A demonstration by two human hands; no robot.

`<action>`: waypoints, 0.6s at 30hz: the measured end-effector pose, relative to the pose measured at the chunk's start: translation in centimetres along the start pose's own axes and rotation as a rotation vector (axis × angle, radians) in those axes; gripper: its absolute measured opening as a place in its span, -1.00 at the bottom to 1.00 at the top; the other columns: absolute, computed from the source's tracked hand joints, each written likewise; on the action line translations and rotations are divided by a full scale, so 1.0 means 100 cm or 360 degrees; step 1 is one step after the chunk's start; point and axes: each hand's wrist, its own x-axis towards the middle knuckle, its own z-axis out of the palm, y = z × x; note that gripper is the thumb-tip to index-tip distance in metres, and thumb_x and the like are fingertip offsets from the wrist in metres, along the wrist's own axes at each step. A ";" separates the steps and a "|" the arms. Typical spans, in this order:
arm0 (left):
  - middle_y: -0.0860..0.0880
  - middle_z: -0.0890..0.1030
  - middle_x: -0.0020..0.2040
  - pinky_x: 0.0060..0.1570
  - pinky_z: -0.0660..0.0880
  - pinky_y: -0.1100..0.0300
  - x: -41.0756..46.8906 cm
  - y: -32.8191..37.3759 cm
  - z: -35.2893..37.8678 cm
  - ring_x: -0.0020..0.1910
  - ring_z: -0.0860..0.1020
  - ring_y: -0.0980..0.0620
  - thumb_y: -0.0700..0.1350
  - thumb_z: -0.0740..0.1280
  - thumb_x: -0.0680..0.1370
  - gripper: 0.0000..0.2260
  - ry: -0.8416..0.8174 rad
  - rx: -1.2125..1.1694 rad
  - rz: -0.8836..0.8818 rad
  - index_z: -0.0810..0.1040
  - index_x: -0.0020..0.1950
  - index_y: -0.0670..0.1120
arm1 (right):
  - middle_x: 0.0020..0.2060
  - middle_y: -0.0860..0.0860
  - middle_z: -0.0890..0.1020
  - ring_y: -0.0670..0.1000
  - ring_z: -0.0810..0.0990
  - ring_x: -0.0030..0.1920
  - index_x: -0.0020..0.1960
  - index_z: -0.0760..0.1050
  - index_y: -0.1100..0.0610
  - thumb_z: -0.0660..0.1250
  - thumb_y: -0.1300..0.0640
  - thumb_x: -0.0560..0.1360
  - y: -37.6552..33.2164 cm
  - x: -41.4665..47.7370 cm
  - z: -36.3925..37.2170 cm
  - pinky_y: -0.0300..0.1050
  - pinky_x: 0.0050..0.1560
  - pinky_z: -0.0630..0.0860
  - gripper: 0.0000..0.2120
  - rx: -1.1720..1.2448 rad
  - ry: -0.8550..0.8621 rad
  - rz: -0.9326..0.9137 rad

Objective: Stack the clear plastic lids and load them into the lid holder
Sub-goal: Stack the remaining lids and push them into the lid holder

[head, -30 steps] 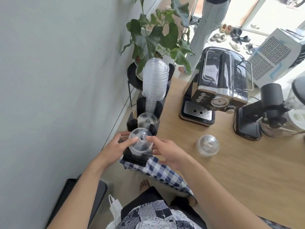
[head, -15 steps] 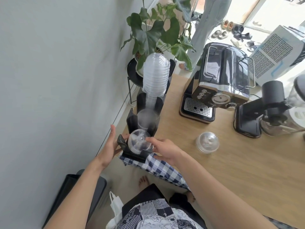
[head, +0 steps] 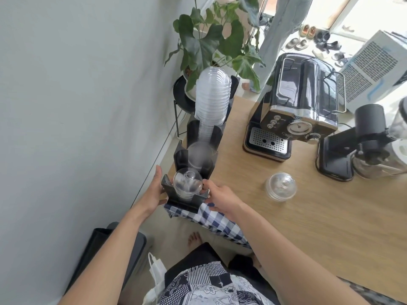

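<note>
A black lid holder (head: 174, 191) with several compartments runs along the table's left edge. A short stack of clear dome lids (head: 187, 182) sits in its nearest compartment. My right hand (head: 220, 195) pinches the right edge of this stack with thumb and fingertips. My left hand (head: 154, 191) lies flat against the holder's left side, fingers straight, holding nothing. A second small stack of dome lids (head: 280, 187) rests on the wooden table (head: 308, 227) to the right. A tall lid stack (head: 212, 97) fills the far compartment, and more clear lids (head: 199, 155) sit in the middle one.
A black espresso machine (head: 297, 106) and a grinder (head: 363, 142) stand at the back right. A checked cloth (head: 215, 219) hangs over the table's near edge under the holder. Behind the holder are a potted plant (head: 209, 42) and, on the left, a wall.
The lid stack went down into the nearest compartment. My left hand let go of it and moved flat against the holder's left side. My right hand stayed at the stack's right edge.
</note>
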 end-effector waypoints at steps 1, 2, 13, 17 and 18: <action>0.17 0.78 0.15 0.53 0.40 -0.10 0.002 -0.001 -0.001 0.42 0.56 0.04 0.48 -0.21 0.69 -0.23 0.0037 0.0031 -0.0004 0.69 0.32 0.12 | 0.20 0.06 0.73 -0.04 0.70 0.15 0.37 0.65 0.08 0.22 -0.35 0.69 0.000 0.000 -0.001 0.11 0.38 0.66 -0.43 -0.0011 -0.0001 0.0000; 0.17 0.73 0.17 0.54 0.44 -0.11 0.005 -0.002 -0.003 0.42 0.55 0.00 0.45 -0.15 0.72 -0.28 0.0079 0.0056 -0.0017 0.67 0.35 0.09 | 0.22 0.05 0.73 -0.04 0.70 0.16 0.44 0.63 0.05 0.21 -0.35 0.70 0.001 0.001 -0.002 0.10 0.38 0.66 -0.41 -0.0040 -0.0006 -0.0003; -0.06 0.82 0.20 0.30 0.68 -0.05 0.034 -0.002 -0.031 0.36 0.70 -0.11 0.27 0.57 0.57 -0.48 -0.0018 0.0022 -0.0115 0.73 0.40 -0.01 | 0.24 -0.09 0.66 0.01 0.73 0.15 0.56 0.54 -0.10 0.29 -0.30 0.70 0.004 0.000 -0.010 0.14 0.35 0.70 -0.49 -0.0003 0.0022 -0.0044; -0.12 0.83 0.12 0.09 0.72 0.02 0.039 -0.003 -0.028 0.32 0.73 -0.15 -0.01 0.61 0.60 -0.65 0.0088 -0.0021 -0.0120 0.75 0.35 -0.10 | 0.25 -0.16 0.63 0.01 0.75 0.15 0.59 0.53 -0.10 0.30 -0.32 0.70 0.002 0.000 -0.011 0.10 0.34 0.70 -0.46 0.0034 0.0008 -0.0080; -0.11 0.84 0.10 0.06 0.72 0.03 0.039 -0.001 -0.026 0.30 0.74 -0.16 -0.08 0.60 0.61 -0.71 0.0111 -0.0018 -0.0120 0.76 0.31 -0.12 | 0.25 -0.18 0.63 0.00 0.75 0.15 0.59 0.52 -0.09 0.30 -0.31 0.70 0.002 0.000 -0.011 0.09 0.34 0.70 -0.46 0.0037 0.0006 -0.0081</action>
